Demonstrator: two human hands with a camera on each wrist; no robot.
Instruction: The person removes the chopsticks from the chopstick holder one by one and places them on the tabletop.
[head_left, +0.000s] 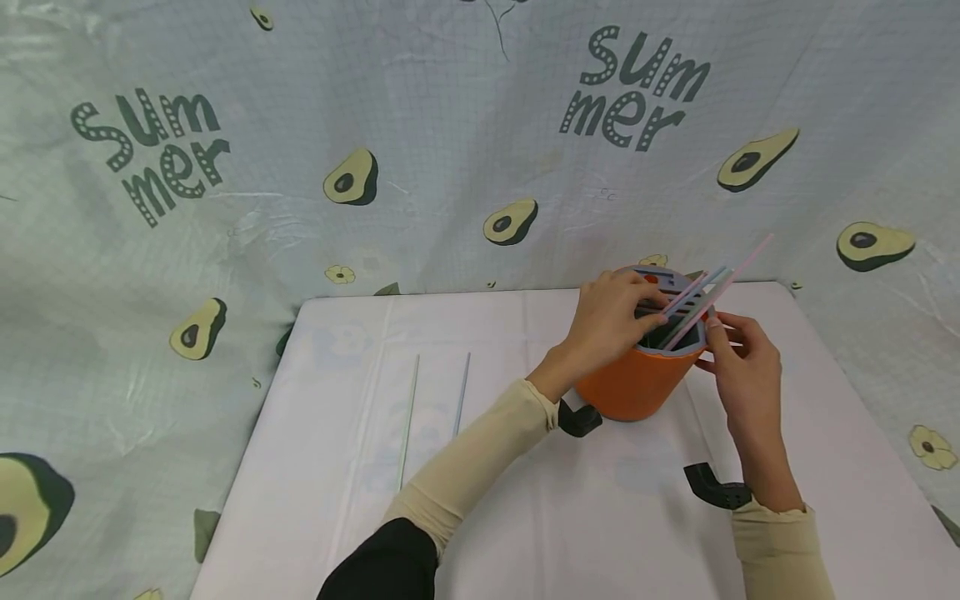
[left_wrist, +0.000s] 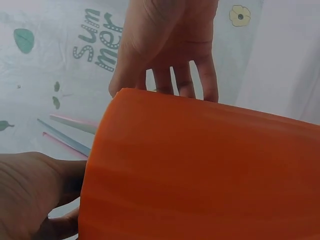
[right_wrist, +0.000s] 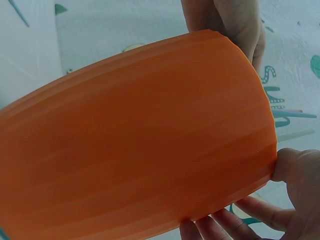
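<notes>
An orange container (head_left: 633, 383) with a grey slotted insert (head_left: 660, 277) stands at the back right of the table. Several drinking straws, among them a long pink straw (head_left: 738, 271), lean out of its opening. My left hand (head_left: 611, 312) reaches over the near left rim, fingers bent across the insert and thumb beside the straws; it holds the container's top. On the right side my right hand (head_left: 742, 367) grips the rim. In the right wrist view its thumb (right_wrist: 287, 164) is at the edge and its other fingers lie against the outer wall.
A green straw (head_left: 408, 421) and a blue straw (head_left: 462, 392) lie on the white table (head_left: 337, 500) to the left, the blue one partly behind my left forearm. Behind the table hangs an avocado-print sheet (head_left: 435, 108). Black camera mounts (head_left: 716, 487) stick out from both wrists.
</notes>
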